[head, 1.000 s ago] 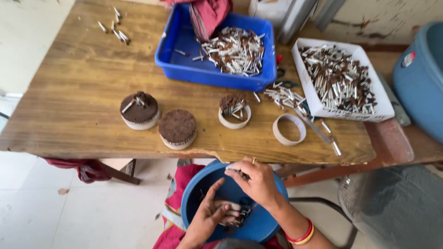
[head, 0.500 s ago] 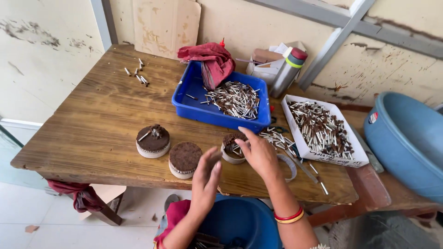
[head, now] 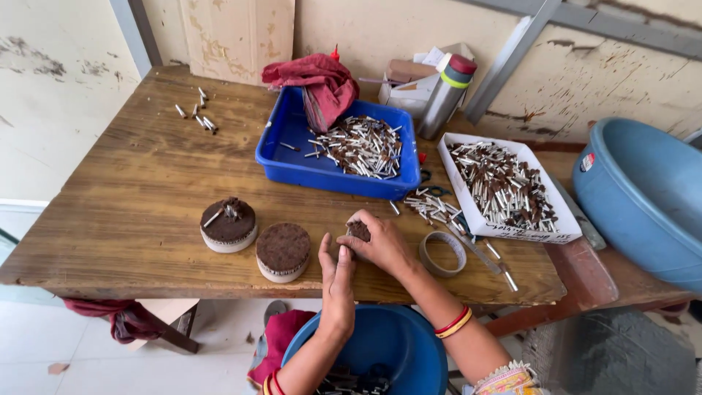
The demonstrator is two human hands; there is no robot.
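My right hand (head: 384, 245) is cupped over a small round bundle (head: 358, 231) of brown-tipped sticks that stands on the wooden table (head: 131, 190) near its front edge. My left hand (head: 336, 281) stands flat on its edge just left of that bundle, fingers together and pointing away from me, holding nothing. To the left are two wider round bundles, one with loose sticks on top (head: 229, 223) and one flat-topped (head: 284, 249). An empty ring (head: 425, 254) lies right of my right hand.
A blue tray (head: 292, 172) and a white tray (head: 512, 232) hold many loose sticks. More sticks lie at the far left (head: 197, 117). A red cloth (head: 322, 80) and a bottle (head: 447, 95) stand behind. A blue bucket (head: 409, 344) sits below me, a large blue tub (head: 643, 197) to the right.
Both hands rose out of the blue bucket below me to the table. They now close in on the small round bundle; the camera tilted up.
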